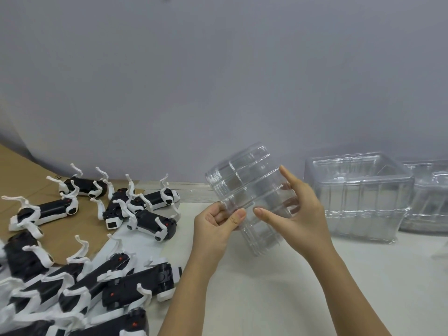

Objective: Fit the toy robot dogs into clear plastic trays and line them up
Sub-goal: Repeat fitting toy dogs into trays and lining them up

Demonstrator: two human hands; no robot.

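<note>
A small nested stack of clear plastic trays (pixel 247 180) is held up in the air above the table, tilted on its side. My left hand (pixel 215 226) pinches its lower left edge between thumb and fingers. My right hand (pixel 295 209) grips the stack's right side, thumb in front and index finger along the far edge. Several black-and-white toy robot dogs (pixel 135 284) lie on their backs or sides at the left, legs up, some on brown cardboard (pixel 21 170).
A tall stack of clear trays (pixel 358 197) stands at the right against the grey wall, with another tray stack (pixel 431 200) beyond it at the frame edge. White table surface (pixel 278 299) lies below my forearms.
</note>
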